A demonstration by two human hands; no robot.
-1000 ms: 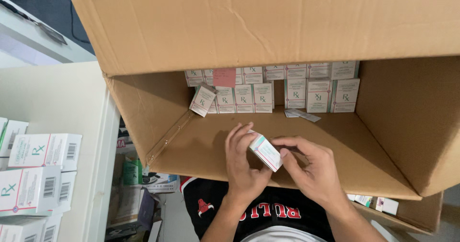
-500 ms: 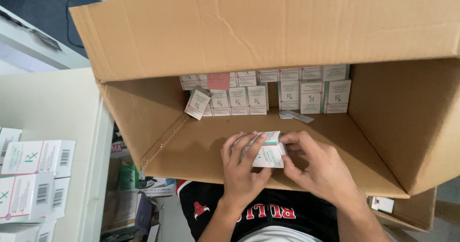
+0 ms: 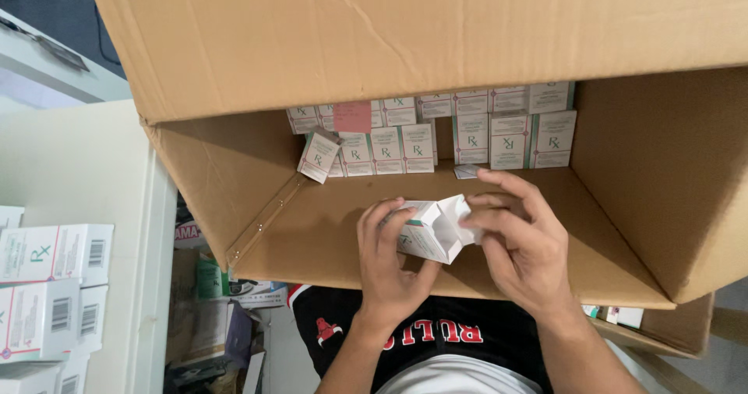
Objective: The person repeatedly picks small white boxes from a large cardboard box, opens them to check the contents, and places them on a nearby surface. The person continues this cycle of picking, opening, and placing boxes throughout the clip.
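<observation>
- Holding a small white carton (image 3: 427, 236) over the big box's (image 3: 257, 51) floor, the left hand (image 3: 387, 263) grips its body.
- Right hand (image 3: 520, 246) fingers pinch the open end flap; opening appears underway.
- Next, the contents likely need a careful reach inside.
- Stacked cartons (image 3: 436, 129) line the far wall.

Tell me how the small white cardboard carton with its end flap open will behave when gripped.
The small white cardboard carton is probably light: the left hand props it with fingertips alone. Its thin walls likely dent under a squeeze, since the end the right hand holds is open. Flat faces make rolling unlikely.
</observation>
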